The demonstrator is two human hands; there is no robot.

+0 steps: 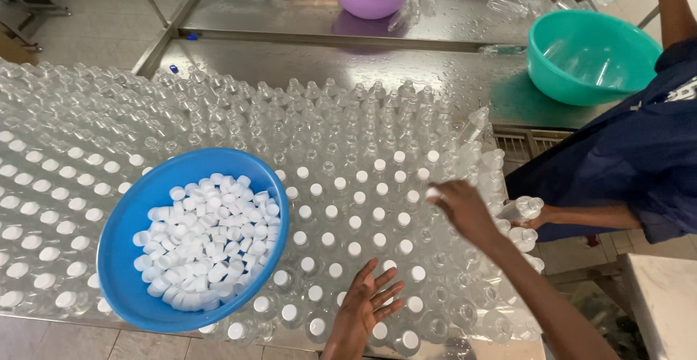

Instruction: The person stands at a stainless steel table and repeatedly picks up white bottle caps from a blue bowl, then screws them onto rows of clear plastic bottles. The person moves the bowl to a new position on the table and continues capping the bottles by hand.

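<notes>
Across the steel table (406, 77) stands a dense crowd of clear plastic bottles (239, 120), upright and shoulder to shoulder; those toward the near and left side wear white caps, while the rows farther back show bare necks. On top of the bottles at the near left rests a blue bowl (120, 258), tilted a little toward the camera and heaped with loose white caps (207, 240). The person's left hand (367, 305) hovers low over the capped bottles just right of the bowl, palm down and fingers spread wide, holding nothing. The right hand (461, 207) reaches out over the bottles further right, its fingers drawn together, and a small white cap (433, 193) shows at the fingertips, pinched just above a bottle neck near the edge between capped and uncapped rows. At the right side of the table a co-worker in a dark blue top (639, 156) leans in; one of that person's hands (537, 218) is closed around a clear bottle (523, 207) at the table's right edge, among a few bottles lying on their sides. On the far part of the table sit a green basin (563, 77) to the right and a purple basin (372, 0) at the middle back, with some bottles lying flat between and behind them. The wet steel surface glistens around both basins.
</notes>
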